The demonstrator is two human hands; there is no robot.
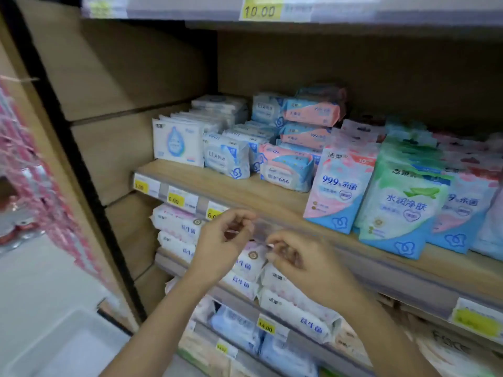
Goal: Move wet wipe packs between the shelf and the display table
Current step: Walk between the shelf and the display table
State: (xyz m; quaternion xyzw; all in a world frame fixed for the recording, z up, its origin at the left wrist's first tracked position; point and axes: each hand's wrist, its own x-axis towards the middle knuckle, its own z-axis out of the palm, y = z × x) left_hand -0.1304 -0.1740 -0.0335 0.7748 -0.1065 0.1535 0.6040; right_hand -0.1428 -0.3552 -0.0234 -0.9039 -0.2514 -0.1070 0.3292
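Wet wipe packs fill a wooden shelf unit. On the middle shelf (272, 198) are a white pack with a blue drop (178, 144), blue and pink packs (287, 170) and upright pink (340, 191) and green (402, 202) pouches. White packs with blue lettering (174, 223) lie on the shelf below. My left hand (221, 243) and my right hand (302, 265) are close together in front of the clear price strip (265, 229) on the middle shelf's edge. Their fingers are curled at the strip. Blur hides whether they pinch it or a small item.
Yellow price tags (174, 200) line the shelf edges. An upper shelf (299, 12) overhangs the middle one. Pink goods (32, 186) hang on the unit's left side panel. A white surface (49, 336) lies at lower left. More blue packs (239, 330) sit on a lower shelf.
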